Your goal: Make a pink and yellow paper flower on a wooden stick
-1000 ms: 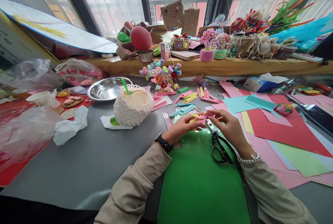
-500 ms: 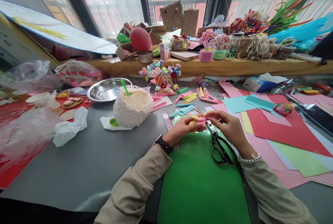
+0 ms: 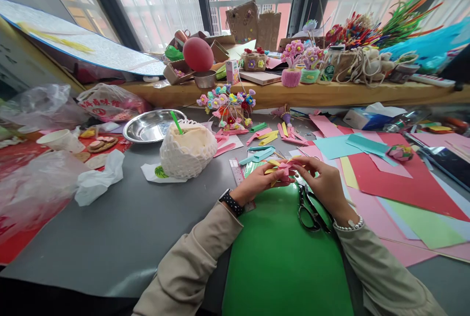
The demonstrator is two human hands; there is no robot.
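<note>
Pink and yellow folded paper strips point(image 3: 283, 171), woven together into a small piece, are held up between both hands above the far end of a green mat point(image 3: 286, 257). My left hand point(image 3: 257, 182) grips the piece from the left, thumb in front. My right hand point(image 3: 321, 179) pinches its right side with thumb and forefinger; the exact contact is partly hidden by the fingers. Scissors with black handles point(image 3: 310, 208) lie on the mat under my right hand. A ruler point(image 3: 237, 173) lies beside my left hand. Folded blue strips point(image 3: 259, 156) rest just beyond the hands.
Coloured paper sheets point(image 3: 396, 174) overlap on the right, with a phone point(image 3: 446, 159) at their edge. A foam-wrapped coconut with a straw point(image 3: 188, 152) and a steel plate point(image 3: 152, 127) stand left. Loose strips point(image 3: 270, 135) lie ahead, below a wooden ledge point(image 3: 257, 93) full of crafts.
The woven strips have turned slightly in my fingers, showing more of the pink and yellow face. My right hand and wrist have shifted slightly left.
</note>
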